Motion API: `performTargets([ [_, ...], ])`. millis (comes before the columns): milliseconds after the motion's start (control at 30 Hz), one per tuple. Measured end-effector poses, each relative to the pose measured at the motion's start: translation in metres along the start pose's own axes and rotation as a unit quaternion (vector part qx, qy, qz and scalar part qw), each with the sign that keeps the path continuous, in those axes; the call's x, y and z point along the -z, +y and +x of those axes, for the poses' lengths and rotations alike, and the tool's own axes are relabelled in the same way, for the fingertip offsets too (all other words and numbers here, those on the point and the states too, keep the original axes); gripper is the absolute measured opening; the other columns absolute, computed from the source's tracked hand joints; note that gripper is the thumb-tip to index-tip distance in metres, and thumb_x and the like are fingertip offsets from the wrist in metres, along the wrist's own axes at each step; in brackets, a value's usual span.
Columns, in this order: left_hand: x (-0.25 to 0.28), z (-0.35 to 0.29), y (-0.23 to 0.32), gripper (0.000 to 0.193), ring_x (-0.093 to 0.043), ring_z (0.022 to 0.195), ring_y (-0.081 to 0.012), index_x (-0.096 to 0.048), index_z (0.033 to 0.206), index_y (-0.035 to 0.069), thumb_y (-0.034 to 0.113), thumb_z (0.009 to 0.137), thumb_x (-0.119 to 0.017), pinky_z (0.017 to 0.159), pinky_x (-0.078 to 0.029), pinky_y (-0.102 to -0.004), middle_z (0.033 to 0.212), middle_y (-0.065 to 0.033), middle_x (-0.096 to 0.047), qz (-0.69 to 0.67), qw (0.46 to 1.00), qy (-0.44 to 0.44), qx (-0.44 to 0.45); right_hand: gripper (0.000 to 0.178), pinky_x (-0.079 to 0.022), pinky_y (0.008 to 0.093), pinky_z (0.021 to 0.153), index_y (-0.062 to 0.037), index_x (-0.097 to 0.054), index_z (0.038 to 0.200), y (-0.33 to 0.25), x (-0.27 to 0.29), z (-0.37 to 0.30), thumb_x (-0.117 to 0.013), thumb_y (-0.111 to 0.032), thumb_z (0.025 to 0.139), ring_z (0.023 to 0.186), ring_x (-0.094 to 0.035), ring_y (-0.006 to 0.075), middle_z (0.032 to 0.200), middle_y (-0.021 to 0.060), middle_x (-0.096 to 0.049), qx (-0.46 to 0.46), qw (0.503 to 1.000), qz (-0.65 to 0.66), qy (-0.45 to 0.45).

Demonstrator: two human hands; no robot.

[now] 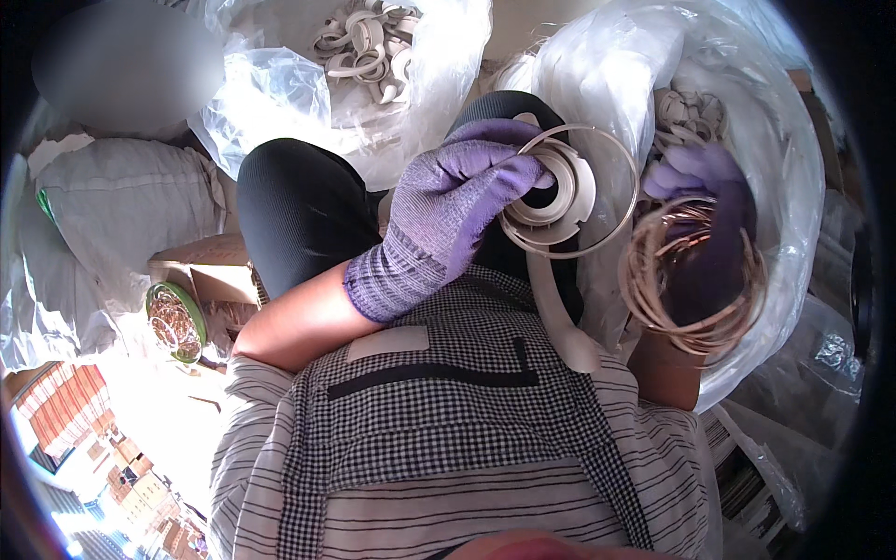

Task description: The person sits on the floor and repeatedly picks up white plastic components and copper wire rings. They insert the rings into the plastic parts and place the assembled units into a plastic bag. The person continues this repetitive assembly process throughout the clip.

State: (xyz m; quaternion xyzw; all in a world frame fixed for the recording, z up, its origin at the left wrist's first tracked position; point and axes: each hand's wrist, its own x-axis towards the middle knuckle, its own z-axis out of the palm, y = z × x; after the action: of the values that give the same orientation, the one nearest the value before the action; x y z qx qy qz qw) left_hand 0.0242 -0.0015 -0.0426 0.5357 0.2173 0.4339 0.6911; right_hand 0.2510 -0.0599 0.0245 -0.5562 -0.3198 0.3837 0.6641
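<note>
My left hand (pixel 443 201), in a purple-grey knit glove, pinches a cream plastic collar (pixel 583 187) with a round opening and a long curved handle hanging toward my lap. A thin pale wire ring (pixel 637 191) lies loosely around the collar's face, its near side against my fingers. Over on the right, my gloved right hand (pixel 695 173) reaches into a clear plastic bag, close to a heap of cream plastic parts (pixel 691 112). A thick bunch of copper-coloured wire rings (pixel 644 289) hangs around that hand and wrist. Motion blurs its fingers.
Another clear plastic bag (pixel 439 103) stands ahead, with several cream handled collars (pixel 369 47) inside. At left are a cardboard box (pixel 219 252), a green-rimmed round container (pixel 194 313) of wire rings and a grey-white sack (pixel 131 196). My knees rise between the bags.
</note>
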Motion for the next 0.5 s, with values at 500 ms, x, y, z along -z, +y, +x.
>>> performTargets([
  [500, 0.021, -0.007, 0.016, 0.018, -0.062, 0.113, -0.0242, -0.077, 0.1, 0.0, 0.013, 0.095, -0.067, 0.097, -0.05, -0.0342, 0.105, -0.0112, -0.073, 0.208, 0.971, 0.072, -0.096, 0.032, -0.05, 0.0246, 0.083, 0.0089, -0.067, 0.119, 0.084, 0.049, -0.004, -0.062, -0.007, 0.091, 0.097, -0.063, 0.0188, 0.11, 0.0119, -0.065, 0.117, 0.947, -0.155, -0.257],
])
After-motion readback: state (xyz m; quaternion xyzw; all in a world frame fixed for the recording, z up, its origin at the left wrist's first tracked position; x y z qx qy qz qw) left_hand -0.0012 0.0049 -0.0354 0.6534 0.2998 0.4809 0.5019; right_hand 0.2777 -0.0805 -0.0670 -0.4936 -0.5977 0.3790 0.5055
